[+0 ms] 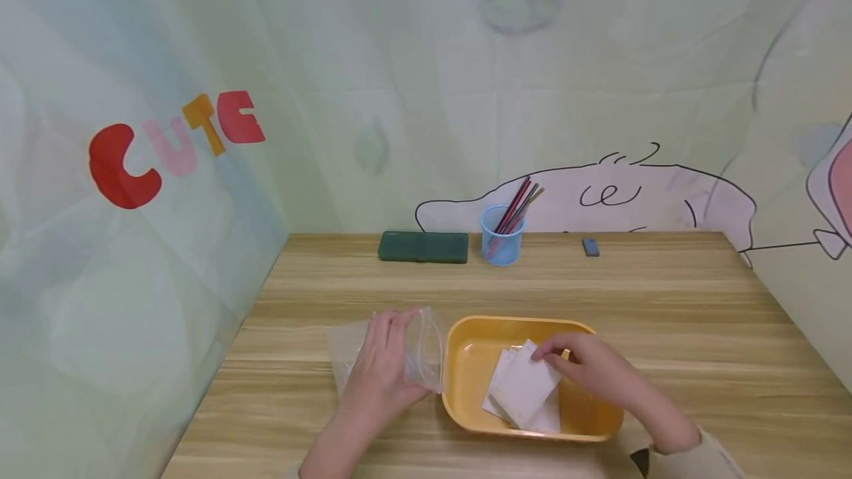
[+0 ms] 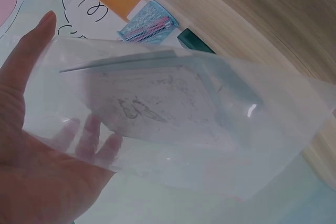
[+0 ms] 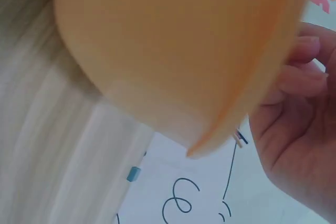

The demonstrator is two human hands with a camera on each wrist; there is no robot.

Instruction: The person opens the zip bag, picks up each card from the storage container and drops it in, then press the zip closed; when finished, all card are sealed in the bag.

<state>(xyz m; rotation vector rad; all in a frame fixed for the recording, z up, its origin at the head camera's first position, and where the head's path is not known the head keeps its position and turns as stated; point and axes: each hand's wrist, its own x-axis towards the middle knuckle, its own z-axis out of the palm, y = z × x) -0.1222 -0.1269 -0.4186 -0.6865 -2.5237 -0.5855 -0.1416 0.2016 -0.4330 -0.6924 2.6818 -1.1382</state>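
Observation:
My left hand grips a clear zip bag near its mouth, with thumb and fingers spread along the opening. In the left wrist view, a flat whitish piece with grey marks shows through the plastic bag. To the right of the bag, a yellow plastic basin holds several thin white square pieces. My right hand reaches over the basin and pinches the corner of the top white square piece. In the right wrist view the basin wall hides the pinched piece.
Along the back of the wooden table lie a dark green flat case and a small blue block. Between them a light blue mesh cup holds several pencils. A printed curtain hangs behind the table.

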